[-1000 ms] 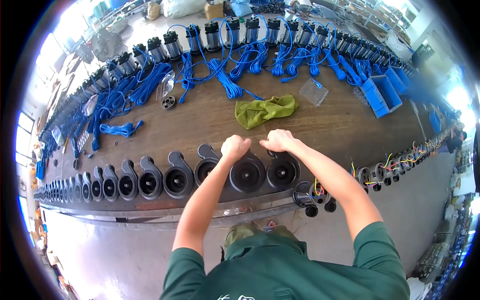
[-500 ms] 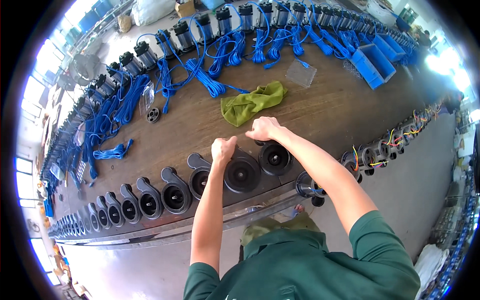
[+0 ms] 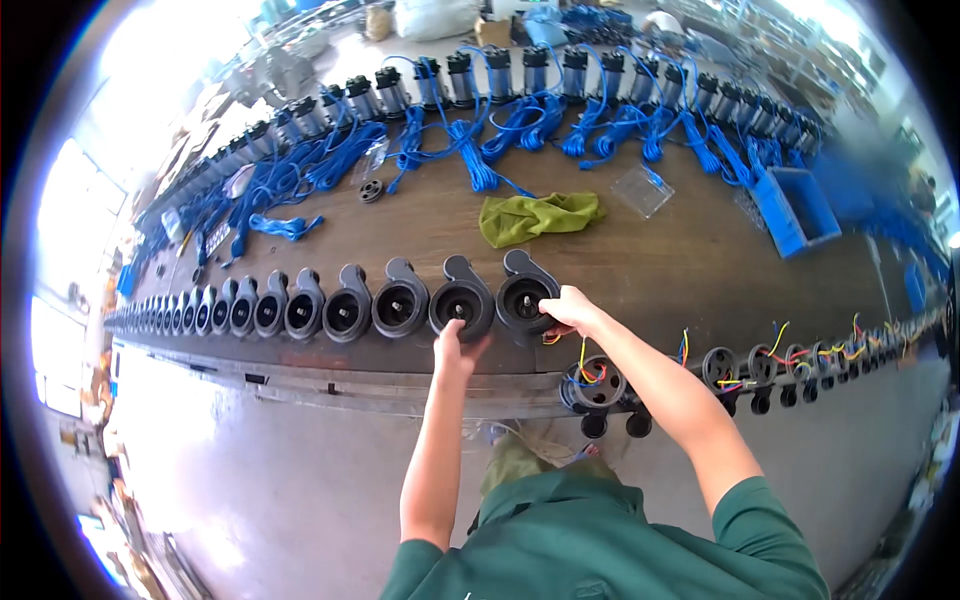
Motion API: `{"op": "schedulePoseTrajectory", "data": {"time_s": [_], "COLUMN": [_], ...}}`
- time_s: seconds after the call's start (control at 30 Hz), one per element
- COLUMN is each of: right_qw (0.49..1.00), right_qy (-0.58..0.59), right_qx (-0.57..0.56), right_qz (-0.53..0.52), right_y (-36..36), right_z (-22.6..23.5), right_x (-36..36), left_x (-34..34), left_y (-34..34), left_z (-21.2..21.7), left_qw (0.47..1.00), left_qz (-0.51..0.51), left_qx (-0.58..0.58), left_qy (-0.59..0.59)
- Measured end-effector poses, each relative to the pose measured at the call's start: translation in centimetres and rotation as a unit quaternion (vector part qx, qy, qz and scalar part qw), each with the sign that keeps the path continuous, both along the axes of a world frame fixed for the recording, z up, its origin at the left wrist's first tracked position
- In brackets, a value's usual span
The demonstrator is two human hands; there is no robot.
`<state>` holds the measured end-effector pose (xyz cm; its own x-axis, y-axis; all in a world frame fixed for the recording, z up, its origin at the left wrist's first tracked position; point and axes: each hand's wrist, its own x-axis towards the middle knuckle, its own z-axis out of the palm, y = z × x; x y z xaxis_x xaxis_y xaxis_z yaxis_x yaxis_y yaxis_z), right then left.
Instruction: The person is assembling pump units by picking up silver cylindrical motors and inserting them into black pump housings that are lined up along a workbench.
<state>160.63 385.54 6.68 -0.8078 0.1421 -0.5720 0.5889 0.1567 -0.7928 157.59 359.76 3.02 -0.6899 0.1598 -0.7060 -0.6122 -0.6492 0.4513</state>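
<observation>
My left hand (image 3: 457,352) is closed on the near rim of a black pump casing (image 3: 478,322), its thumb over the edge and its other fingers partly hidden below. To its right, my right hand (image 3: 575,311) grips the right rim of another black pump casing (image 3: 513,326), thumb on top. Both casings are round and open-topped, with a small shaft in the middle and a spout pointing to the far side. They end a long row of similar casings (image 3: 398,303) running left along the near table edge.
Beyond lie a green cloth (image 3: 540,217), a clear plastic tray (image 3: 643,190) and a dark ring-shaped part (image 3: 371,190). Pump motors (image 3: 498,72) with blue cable bundles (image 3: 470,155) line the far side. Parts with coloured wires (image 3: 597,382) stand along the right edge, near a blue bin (image 3: 795,212).
Both hands have moved from the casings' far spout ends to their rims nearer me. The right-hand casing's spout, earlier under my hand, now shows. The head view has shifted too.
</observation>
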Motion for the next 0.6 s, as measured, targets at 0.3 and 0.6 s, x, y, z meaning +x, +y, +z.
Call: {"op": "schedulePoseTrajectory", "data": {"time_s": [0.3,0.6], "right_qw": [0.991,0.996], "right_qy": [0.029,0.04], "right_qx": [0.131,-0.002], "right_qz": [0.024,-0.076], "right_y": [-0.3,-1.7], "right_z": [-1.4,-0.9], "right_x": [-0.1,1.7], "left_x": [-1.1,-1.7], "left_y": [1.3,0.1], "left_z": [-1.6,-2.4], "left_qw": [0.998,0.998], "left_qz": [0.063,0.036], "left_qx": [0.011,-0.053], "left_qy": [-0.025,-0.01]}}
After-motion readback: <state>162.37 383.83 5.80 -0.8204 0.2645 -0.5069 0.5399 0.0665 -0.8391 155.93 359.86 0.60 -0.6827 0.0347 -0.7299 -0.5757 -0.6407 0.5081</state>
